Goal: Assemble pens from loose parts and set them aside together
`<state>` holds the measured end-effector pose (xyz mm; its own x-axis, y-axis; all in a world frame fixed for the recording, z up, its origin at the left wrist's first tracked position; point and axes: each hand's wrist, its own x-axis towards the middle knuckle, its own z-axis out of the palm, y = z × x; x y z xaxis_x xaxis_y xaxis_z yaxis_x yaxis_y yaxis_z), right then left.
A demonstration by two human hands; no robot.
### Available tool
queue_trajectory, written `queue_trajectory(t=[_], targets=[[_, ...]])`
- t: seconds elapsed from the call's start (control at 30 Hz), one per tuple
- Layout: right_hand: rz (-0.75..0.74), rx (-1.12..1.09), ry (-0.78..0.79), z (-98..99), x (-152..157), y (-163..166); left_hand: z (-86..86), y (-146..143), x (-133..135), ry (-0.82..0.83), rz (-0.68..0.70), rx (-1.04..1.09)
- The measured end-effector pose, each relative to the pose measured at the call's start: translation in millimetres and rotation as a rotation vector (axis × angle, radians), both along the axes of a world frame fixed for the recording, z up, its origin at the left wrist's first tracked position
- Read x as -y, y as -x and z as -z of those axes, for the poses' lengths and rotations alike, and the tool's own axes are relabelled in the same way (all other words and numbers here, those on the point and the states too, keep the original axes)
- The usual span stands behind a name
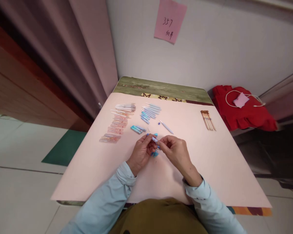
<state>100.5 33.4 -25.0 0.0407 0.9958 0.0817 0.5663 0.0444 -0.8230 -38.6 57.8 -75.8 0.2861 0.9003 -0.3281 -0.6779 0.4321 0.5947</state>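
Between the fingertips of my left hand is a short, pale lilac pen barrel. My right hand is closed in a pinch at the barrel's near end; any small part inside that pinch is hidden. Small blue pen parts lie beneath and around my fingers, partly covered by them. Just beyond my hands, a lilac pen piece with a white tip rests beside a small dark blue ring. Several short blue and lilac barrels lie left of these.
Blue and lilac pens lie grouped farther back. A column of clear and pinkish pen parts runs down the left. Brown-topped pens lie at right on the pink-covered table. Red cloth with a white cable sits beyond the right edge.
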Motion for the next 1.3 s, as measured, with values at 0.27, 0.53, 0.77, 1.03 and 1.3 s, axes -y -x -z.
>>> queue_trajectory(t=[0.27, 0.53, 0.77, 1.03, 1.3], targets=[[0.153, 0.035, -0.024, 13.0, -7.9, -41.5, -9.2, 7.5, -9.8, 0.238, -0.133, 0.207], [0.028, 0.31, -0.058, 57.6, 7.0, -51.0, -13.1, 9.5, -11.5, 0.276, -0.157, 0.287], [0.06, 0.325, -0.098, 52.1, 7.9, -37.7, -15.0, 10.3, -11.0, 0.359, -0.139, 0.37], [-0.042, -0.189, -0.013, -9.3, 6.2, -6.4, -4.2, 5.2, -3.9, 0.132, -0.085, 0.172], [0.002, 0.018, -0.148, -1.4, 4.6, 2.4, -4.6, 1.7, -0.7, 0.091, -0.064, 0.128]])
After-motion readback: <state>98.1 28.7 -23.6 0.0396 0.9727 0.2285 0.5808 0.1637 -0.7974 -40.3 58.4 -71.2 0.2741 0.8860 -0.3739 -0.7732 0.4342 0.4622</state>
